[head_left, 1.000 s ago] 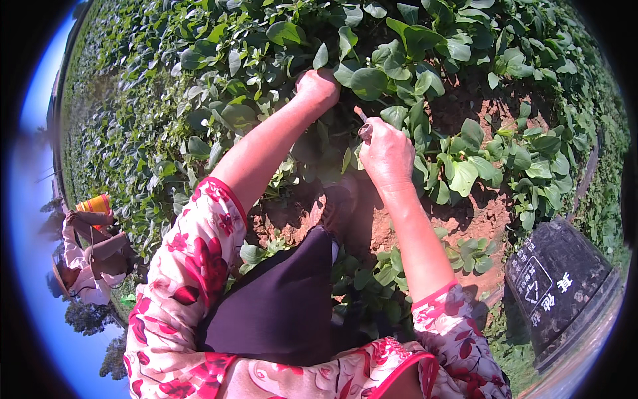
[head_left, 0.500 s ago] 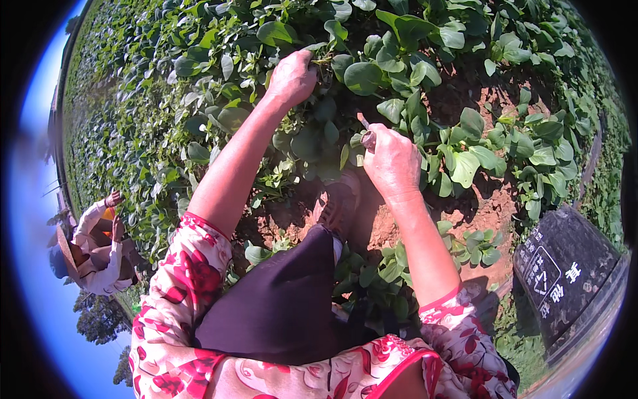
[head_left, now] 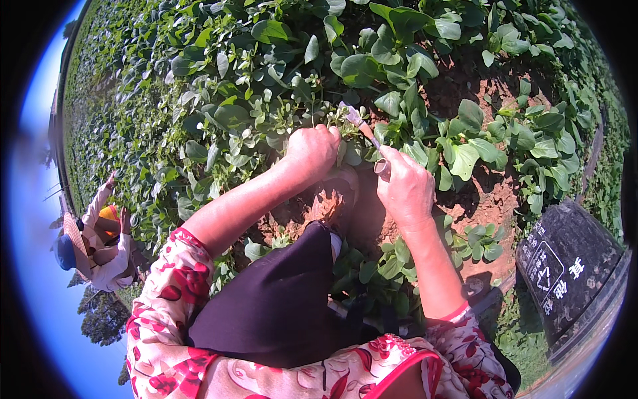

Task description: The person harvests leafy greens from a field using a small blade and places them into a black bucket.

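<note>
My right hand [head_left: 407,189] is closed round the handle of a small hand weeder [head_left: 367,133]. Its narrow shaft slants up and left to a pale flat blade among the leaves. The blade lies just up and right of my left hand [head_left: 311,154], a short gap away. Those left fingers are curled closed at a sprig of small-leaved weed [head_left: 335,118], whose stems run in by the knuckles; the grip itself is partly hidden. Broad-leaved green vegetable plants [head_left: 362,70] grow close beyond both hands. Below them my shoe [head_left: 327,205] rests on reddish soil.
A black bin [head_left: 565,266] with white markings lies tilted at the right. Bare reddish soil [head_left: 485,199] shows between plants on that side. Another person [head_left: 100,246] in a straw hat crouches at the far left edge of the crop. My dark-trousered knee [head_left: 272,302] is bent below my arms.
My left hand has come down toward me and slightly right, from the upper leaves to near the tool. The right hand has lowered slightly, and the weeder's blade now shows.
</note>
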A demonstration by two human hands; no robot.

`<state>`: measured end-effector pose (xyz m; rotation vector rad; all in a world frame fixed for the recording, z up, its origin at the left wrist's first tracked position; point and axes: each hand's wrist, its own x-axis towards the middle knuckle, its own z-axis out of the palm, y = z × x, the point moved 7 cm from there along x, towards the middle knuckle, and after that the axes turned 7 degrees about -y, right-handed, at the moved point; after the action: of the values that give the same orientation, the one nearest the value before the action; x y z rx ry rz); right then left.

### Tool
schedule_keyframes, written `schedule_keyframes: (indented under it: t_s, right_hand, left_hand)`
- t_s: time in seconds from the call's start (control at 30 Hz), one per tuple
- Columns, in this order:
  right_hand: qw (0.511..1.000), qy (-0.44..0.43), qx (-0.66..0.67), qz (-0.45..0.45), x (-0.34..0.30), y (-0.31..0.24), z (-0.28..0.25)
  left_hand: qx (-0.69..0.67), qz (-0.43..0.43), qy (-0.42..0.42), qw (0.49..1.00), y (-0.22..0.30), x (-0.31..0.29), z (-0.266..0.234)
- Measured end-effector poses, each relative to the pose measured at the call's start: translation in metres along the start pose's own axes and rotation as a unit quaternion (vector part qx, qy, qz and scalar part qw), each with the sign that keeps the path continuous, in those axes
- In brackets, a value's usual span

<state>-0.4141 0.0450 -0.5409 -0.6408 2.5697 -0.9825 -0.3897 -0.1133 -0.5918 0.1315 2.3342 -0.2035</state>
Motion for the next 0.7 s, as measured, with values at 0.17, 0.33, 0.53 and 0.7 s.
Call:
schedule_keyframes:
  t_s: [0.17,0.33,0.53,0.7]
  right_hand:
    - [0.999,-0.032,-0.02,0.004,0.014,-0.001,-0.002]
    - [0.997,-0.065,-0.031,0.008,0.033,-0.004,0.009]
    - [0.991,-0.109,-0.074,0.025,0.06,-0.006,0.016]
    - [0.99,-0.126,-0.07,0.005,0.073,-0.013,0.009]
  left_hand:
    - [-0.114,-0.043,0.166,0.979,-0.039,0.003,-0.035]
    - [-0.147,-0.097,0.097,0.98,-0.072,0.026,-0.034]
    - [-0.072,-0.101,-0.01,0.992,-0.069,0.045,-0.035]
    - [-0.104,-0.158,-0.023,0.982,-0.089,0.054,-0.022]
